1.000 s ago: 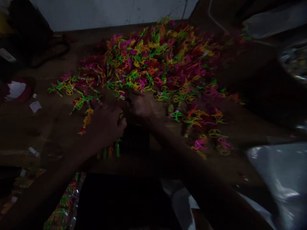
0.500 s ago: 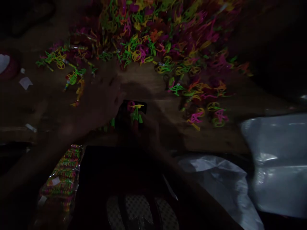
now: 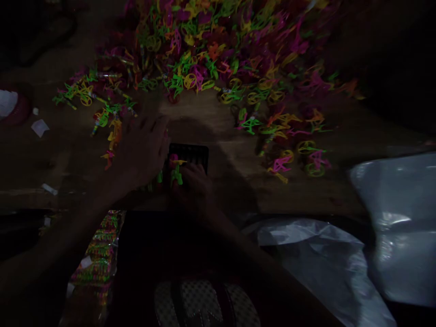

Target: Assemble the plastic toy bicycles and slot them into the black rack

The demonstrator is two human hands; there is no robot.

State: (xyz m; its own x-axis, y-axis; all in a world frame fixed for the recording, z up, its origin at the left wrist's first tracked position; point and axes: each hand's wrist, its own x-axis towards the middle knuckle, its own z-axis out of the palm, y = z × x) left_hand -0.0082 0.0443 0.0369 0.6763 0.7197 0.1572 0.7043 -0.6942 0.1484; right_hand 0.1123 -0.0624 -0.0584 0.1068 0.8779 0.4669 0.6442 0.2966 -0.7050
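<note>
My right hand is closed on a small plastic toy with a pink top, a yellow crosspiece and a green lower part. Beneath the toy lies a black slotted tray, partly covered by both hands. My left hand hangs over the tray's left side, its fingers bent downward and their tips lost in the dark. Green pieces show just below my left hand, by the tray's left end. The light is very dim.
A large heap of colourful plastic toys covers the back of the wooden table. Loose toys lie at the right. Clear plastic bags are at the lower right, a filled packet strip at the lower left. A red container stands far left.
My right hand and its toy have moved left and slightly toward me, uncovering more tray slots. My left hand's fingers have drawn closer together. The view has shifted slightly.
</note>
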